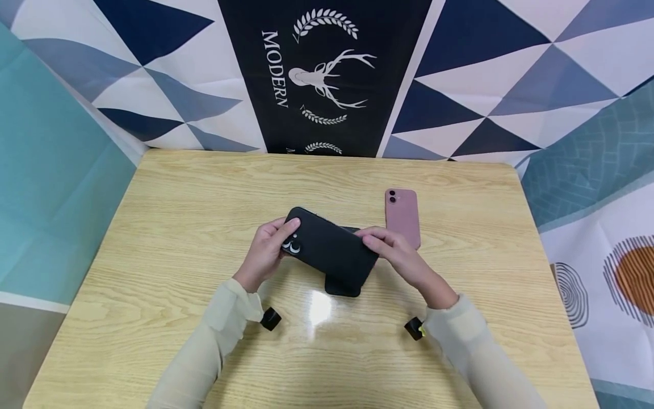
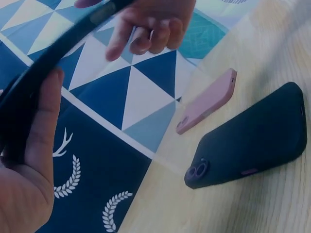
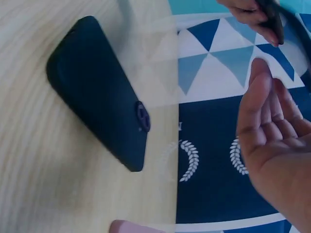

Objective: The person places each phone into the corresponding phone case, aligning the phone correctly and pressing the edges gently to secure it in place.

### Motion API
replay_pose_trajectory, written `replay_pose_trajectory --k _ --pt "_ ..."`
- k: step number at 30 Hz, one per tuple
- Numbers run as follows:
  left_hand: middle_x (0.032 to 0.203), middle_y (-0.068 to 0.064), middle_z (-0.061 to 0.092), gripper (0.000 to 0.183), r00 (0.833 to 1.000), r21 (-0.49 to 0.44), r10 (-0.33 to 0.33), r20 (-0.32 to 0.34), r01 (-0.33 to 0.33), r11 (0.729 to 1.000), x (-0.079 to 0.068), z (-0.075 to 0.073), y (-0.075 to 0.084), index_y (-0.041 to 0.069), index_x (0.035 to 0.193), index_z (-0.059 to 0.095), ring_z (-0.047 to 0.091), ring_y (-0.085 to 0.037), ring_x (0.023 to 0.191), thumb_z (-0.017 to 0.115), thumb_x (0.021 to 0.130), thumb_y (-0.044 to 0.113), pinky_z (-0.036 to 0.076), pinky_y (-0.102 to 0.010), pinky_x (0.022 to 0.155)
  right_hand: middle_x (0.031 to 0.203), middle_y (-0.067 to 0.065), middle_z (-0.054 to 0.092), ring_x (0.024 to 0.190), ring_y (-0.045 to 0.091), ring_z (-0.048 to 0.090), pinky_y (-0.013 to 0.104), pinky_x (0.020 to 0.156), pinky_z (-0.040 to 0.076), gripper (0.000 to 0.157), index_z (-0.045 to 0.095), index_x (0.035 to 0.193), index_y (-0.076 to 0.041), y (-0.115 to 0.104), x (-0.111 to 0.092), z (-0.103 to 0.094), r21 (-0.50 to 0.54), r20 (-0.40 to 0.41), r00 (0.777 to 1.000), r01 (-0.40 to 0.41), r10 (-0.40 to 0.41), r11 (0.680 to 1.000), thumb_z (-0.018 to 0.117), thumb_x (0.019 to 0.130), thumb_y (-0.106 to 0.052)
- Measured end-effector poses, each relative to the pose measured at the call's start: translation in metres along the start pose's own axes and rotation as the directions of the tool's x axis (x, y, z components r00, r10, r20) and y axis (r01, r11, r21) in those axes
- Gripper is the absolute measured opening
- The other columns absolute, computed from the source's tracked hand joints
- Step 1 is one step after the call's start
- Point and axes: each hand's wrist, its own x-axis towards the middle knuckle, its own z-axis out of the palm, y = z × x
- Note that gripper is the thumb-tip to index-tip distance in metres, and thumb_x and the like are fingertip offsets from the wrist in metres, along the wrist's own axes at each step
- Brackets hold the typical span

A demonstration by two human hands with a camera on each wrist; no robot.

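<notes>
Both hands hold a black phone (image 1: 327, 244) above the table, its back with the camera lenses facing up and tilted. My left hand (image 1: 267, 245) grips the lens end, thumb on the back; the left wrist view shows this phone (image 2: 58, 48) edge-on. At the opposite end, my right hand (image 1: 395, 253) pinches the corner with its thumb on top. Below lies a second black phone (image 1: 342, 288), partly hidden in the head view but plain in the left wrist view (image 2: 252, 138), back up. A pink phone (image 1: 402, 216) lies beyond the right hand, back up.
The wooden table (image 1: 179, 227) ends at a wall cloth (image 1: 327, 74) with triangles and a deer print. Small black blocks (image 1: 271, 318) sit by each sleeve cuff, one at the left and one at the right (image 1: 414, 328).
</notes>
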Motion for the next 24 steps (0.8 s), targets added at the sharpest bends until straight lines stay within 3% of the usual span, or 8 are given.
replay_pose_trajectory --k 2,4,9,14,24 --pt "0.067 0.008 0.067 0.028 1.0 0.017 -0.015 0.004 0.015 1.0 0.001 0.002 0.0 0.017 0.077 0.068 0.064 -0.002 0.061 0.047 0.096 0.011 0.053 -0.015 0.056 0.103 -0.009 0.062 0.089 0.004 0.057 0.021 0.078 0.051 0.037 0.058 0.12 0.002 -0.005 0.004 0.003 -0.031 0.003 1.0 -0.008 0.009 0.999 0.049 0.097 -0.025" --pt "0.067 0.008 0.067 0.027 0.999 0.036 -0.034 0.01 0.034 0.999 0.003 0.004 -0.001 0.017 0.078 0.068 0.063 -0.003 0.061 0.048 0.095 0.011 0.053 -0.016 0.056 0.091 -0.004 0.063 0.079 0.009 0.057 0.024 0.069 0.051 0.034 0.059 0.119 0.0 -0.01 0.008 0.008 -0.036 0.032 0.999 -0.016 0.017 0.999 0.052 0.096 -0.023" --pt "0.078 0.007 0.067 0.014 0.998 0.122 -0.061 0.031 0.057 0.991 0.006 0.007 -0.003 0.008 0.097 0.065 0.064 -0.006 0.068 0.052 0.093 0.011 0.055 -0.019 0.062 0.069 -0.006 0.06 0.058 0.014 0.049 0.024 0.052 0.044 0.033 0.058 0.117 0.003 -0.016 0.014 0.018 -0.005 0.065 0.997 -0.041 0.042 0.999 0.058 0.092 -0.018" --pt "0.086 0.008 0.066 0.033 0.996 0.21 -0.072 0.045 0.061 0.976 0.008 0.008 -0.006 -0.007 0.117 0.055 0.064 -0.006 0.072 0.055 0.092 0.014 0.055 -0.02 0.066 0.069 -0.008 0.063 0.055 0.014 0.05 0.026 0.05 0.046 0.028 0.058 0.11 0.003 -0.019 0.016 0.023 0.02 0.081 0.996 -0.046 0.045 0.999 0.058 0.092 -0.018" --pt "0.09 0.007 0.065 0.038 0.993 0.222 -0.111 0.045 0.098 0.97 0.008 0.011 -0.007 -0.004 0.122 0.052 0.064 -0.005 0.072 0.057 0.09 0.016 0.054 -0.019 0.064 0.065 -0.007 0.061 0.052 0.012 0.05 0.027 0.05 0.048 0.025 0.054 0.106 0.003 -0.019 0.017 0.028 0.023 0.115 0.992 -0.055 0.052 0.998 0.057 0.093 -0.018"
